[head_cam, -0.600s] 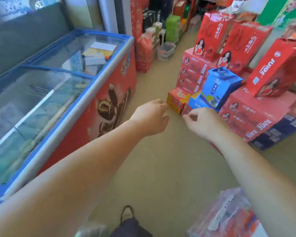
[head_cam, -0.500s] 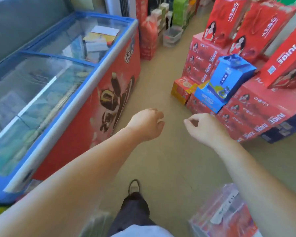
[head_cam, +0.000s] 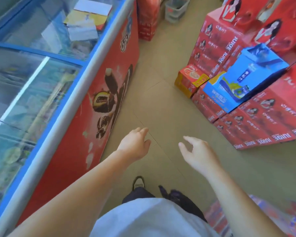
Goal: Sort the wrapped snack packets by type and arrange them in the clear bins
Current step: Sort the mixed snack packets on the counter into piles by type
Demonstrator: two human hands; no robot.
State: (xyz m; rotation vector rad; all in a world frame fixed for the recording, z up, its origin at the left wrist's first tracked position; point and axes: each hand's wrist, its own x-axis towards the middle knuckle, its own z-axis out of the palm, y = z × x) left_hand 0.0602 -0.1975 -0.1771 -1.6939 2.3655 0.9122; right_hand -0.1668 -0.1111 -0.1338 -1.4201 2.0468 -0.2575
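My left hand (head_cam: pixel 135 145) hangs over the shop floor with loosely curled fingers and holds nothing. My right hand (head_cam: pixel 199 153) is beside it, fingers relaxed and spread, also empty. A clear wrapped bundle of red snack packets (head_cam: pixel 256 218) shows blurred at the lower right, under my right forearm. A small clear bin (head_cam: pixel 176 10) stands on the floor far up the aisle. My legs and one shoe show below my hands.
A glass-topped chest freezer (head_cam: pixel 61 103) with a red front runs along the left. Stacked red juice cartons (head_cam: pixel 256 120), a blue carton (head_cam: pixel 246 77) and a small red-yellow box (head_cam: pixel 190 79) line the right. Tan floor lies between.
The view has tilted downward and both hands have dropped lower in it. Their fingers have loosened and spread. My torso and legs have come into view.
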